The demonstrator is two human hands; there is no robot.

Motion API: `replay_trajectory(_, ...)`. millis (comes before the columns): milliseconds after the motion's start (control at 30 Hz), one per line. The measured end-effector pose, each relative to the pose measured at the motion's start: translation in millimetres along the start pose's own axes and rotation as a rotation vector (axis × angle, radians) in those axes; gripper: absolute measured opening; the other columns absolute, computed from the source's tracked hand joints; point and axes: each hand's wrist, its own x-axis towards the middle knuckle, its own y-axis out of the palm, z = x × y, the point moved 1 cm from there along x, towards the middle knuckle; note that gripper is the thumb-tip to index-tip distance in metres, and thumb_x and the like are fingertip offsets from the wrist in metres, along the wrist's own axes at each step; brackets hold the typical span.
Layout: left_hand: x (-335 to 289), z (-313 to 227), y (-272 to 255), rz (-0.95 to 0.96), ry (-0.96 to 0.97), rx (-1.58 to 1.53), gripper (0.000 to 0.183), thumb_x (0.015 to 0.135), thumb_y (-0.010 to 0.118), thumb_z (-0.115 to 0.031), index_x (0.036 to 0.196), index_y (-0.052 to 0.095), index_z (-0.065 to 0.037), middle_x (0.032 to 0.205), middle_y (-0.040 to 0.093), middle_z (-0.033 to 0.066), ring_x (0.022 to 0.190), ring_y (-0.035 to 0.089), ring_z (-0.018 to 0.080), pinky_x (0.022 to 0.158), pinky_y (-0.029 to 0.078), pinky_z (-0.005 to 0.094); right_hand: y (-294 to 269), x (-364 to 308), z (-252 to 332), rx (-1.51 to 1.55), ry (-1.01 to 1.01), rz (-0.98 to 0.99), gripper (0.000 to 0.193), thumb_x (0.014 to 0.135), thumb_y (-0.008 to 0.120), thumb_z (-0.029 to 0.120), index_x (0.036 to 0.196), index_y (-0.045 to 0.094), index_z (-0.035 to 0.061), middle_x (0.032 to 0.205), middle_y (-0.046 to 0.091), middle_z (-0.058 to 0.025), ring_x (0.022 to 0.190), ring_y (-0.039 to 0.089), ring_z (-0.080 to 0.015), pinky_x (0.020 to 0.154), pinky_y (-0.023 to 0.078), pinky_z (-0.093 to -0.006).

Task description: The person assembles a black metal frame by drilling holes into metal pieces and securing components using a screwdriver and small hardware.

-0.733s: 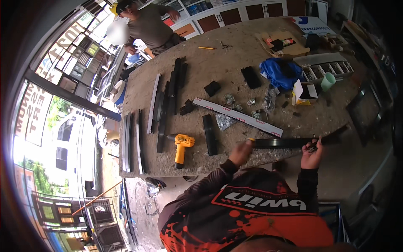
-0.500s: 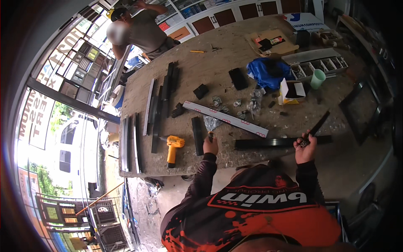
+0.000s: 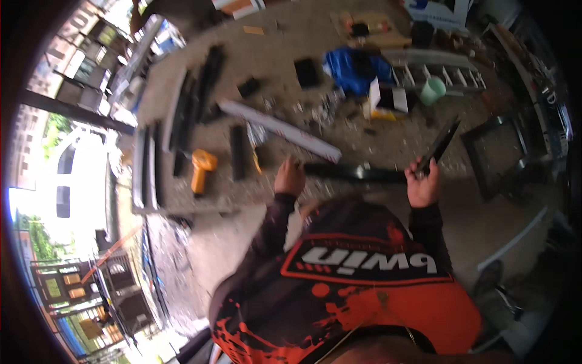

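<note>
My left hand (image 3: 290,178) is closed on the left end of a long black metal profile (image 3: 357,173) lying along the table's near edge. My right hand (image 3: 423,184) is wrapped round a short dark strip (image 3: 445,139) that points up and away to the right; it covers the profile's right end. Just left of my left hand lies a thin yellow-handled tool (image 3: 257,162), blurred. Beyond the black profile a pale bar with red marks (image 3: 282,130) lies slantwise. A short black profile piece (image 3: 237,153) and a yellow cordless drill (image 3: 203,170) are further left.
Several long dark profiles (image 3: 182,115) lie at the table's left. Farther back are a blue cloth or bag (image 3: 354,68), an opened box (image 3: 388,100), a green cup (image 3: 433,91) and a compartment tray (image 3: 448,76). A black frame (image 3: 494,151) stands at the right. Another person (image 3: 188,15) is at the far left.
The left hand has let go of the small tool, now lying on the table, and has taken the black profile's end. The view has shifted, so everything on the table appears farther left and higher.
</note>
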Motion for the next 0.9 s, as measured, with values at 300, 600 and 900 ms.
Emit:
replay_trajectory(300, -15, -58, 41, 0.417, -0.185, -0.201, 0.060, 0.092, 0.054, -0.051, 0.135, 0.039, -0.010, 0.096, 0.064, 0.0333, 0.091, 0.061, 0.0523, 0.079, 0.049, 0.0552, -23, 7, 11, -0.060, 0.043, 0.011, 0.025, 0.091, 0.061, 0.029, 0.101, 0.051, 0.0081, 0.092, 0.056, -0.0050, 0.081, 0.051, -0.0195, 0.076, 0.041, -0.0367)
replay_trajectory(600, -19, -73, 0, -0.229, 0.082, -0.599, 0.041, 0.089, 0.068, -0.019, 0.122, 0.048, -0.006, 0.096, 0.061, 0.0137, 0.088, 0.064, 0.0261, 0.079, 0.051, 0.0342, 16, 5, 11, 0.013, 0.082, 0.144, 0.027, 0.091, 0.060, 0.026, 0.108, 0.052, 0.0077, 0.093, 0.053, -0.0038, 0.082, 0.050, -0.0169, 0.074, 0.042, -0.0338)
replay_trajectory(900, 15, -203, -63, -0.446, 0.630, -0.789, 0.080, 0.075, 0.081, -0.010, 0.137, 0.032, 0.001, 0.121, 0.051, 0.0172, 0.107, 0.055, 0.0296, 0.090, 0.046, 0.0350, 87, 8, 54, 0.262, 0.104, 0.429, 0.022, 0.092, 0.062, 0.023, 0.107, 0.055, 0.0085, 0.094, 0.057, -0.0033, 0.087, 0.056, -0.0165, 0.076, 0.050, -0.0323)
